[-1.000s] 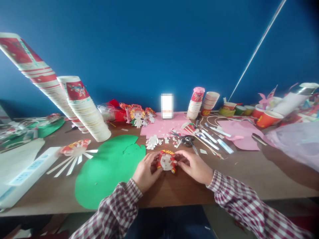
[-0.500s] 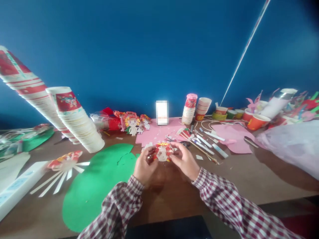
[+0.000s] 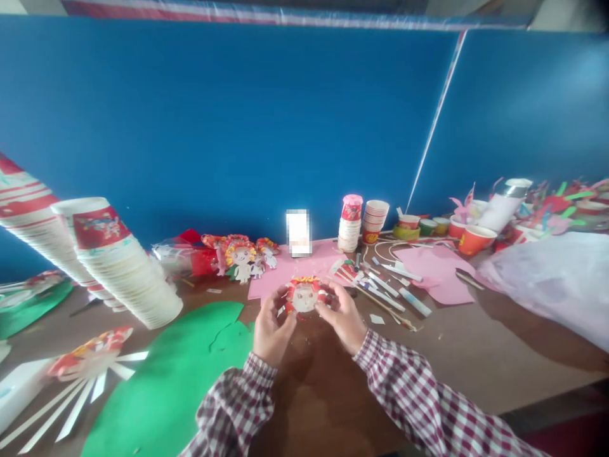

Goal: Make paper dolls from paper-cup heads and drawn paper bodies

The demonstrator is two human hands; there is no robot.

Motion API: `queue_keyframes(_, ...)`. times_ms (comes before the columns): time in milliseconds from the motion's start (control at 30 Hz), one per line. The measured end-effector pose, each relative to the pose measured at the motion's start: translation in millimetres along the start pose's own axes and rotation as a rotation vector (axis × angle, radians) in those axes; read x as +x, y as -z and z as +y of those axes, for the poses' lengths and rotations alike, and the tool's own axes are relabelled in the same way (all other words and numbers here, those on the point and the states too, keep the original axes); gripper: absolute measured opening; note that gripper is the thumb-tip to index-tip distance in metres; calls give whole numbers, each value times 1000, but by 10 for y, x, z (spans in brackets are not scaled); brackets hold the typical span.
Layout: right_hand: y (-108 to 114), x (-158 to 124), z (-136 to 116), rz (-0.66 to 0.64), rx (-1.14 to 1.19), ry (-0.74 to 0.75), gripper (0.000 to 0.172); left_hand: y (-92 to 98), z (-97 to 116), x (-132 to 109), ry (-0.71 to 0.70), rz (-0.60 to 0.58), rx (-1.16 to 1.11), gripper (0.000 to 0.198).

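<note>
Between my two hands is a paper lion-head cutout (image 3: pixel 305 296) with a pale face and a red and yellow mane, held just above the brown table. My left hand (image 3: pixel 275 327) pinches its left edge, thumb in front and fingers behind. On the opposite edge my right hand (image 3: pixel 343 315) grips it the same way. Behind the cutout lies pink paper (image 3: pixel 323 255), and to the left a green paper sheet (image 3: pixel 176 381) spreads over the table.
Tall stacks of paper cups (image 3: pixel 126 266) lean at the left, by a cut-up cup with splayed strips (image 3: pixel 90 362). Finished-looking paper figures (image 3: pixel 242 257) stand at the back. Markers (image 3: pixel 383 284), short cup stacks (image 3: pixel 351 225) and a plastic bag (image 3: pixel 552 279) occupy the right.
The view has tilted up and shifted, showing the wall's top edge. The cutout's face is now turned more toward me, with both hands still on it.
</note>
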State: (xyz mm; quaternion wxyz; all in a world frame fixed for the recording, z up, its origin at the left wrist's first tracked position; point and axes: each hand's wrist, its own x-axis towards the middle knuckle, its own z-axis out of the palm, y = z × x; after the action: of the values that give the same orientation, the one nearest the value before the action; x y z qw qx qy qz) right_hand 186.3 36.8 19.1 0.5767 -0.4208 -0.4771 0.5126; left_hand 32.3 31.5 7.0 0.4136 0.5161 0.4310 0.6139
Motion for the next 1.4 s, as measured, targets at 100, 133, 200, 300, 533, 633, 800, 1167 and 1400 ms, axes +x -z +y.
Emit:
queue_keyframes(100,-14,-12,16,16,-1,21,48,25,-50,-15,38,-4,-39,58)
queue_keyframes(133,-21,-16,19,16,1,30,47,36,-61,-13,58,-7,-36,58)
queue_keyframes(200,-37,-25,25,4,5,49,47,58,-73,-6,97,-4,-27,55)
queue_keyframes(300,-66,-54,43,-13,-8,88,48,79,-75,-4,135,7,-88,56)
queue_keyframes(533,-135,-135,30,-137,-43,152,47,150,-90,-9,323,103,-204,72)
queue_keyframes(633,-88,-123,-57,-122,-115,174,43,210,-55,48,332,173,-270,68)
queue_keyframes(800,149,-28,-246,167,-251,257,28,336,151,186,287,402,-361,58)
queue_keyframes(1167,334,-31,-246,264,-260,293,28,531,200,287,227,484,-460,43)
queue_keyframes(1400,263,-88,-230,146,-368,287,24,438,130,208,262,356,-396,40)
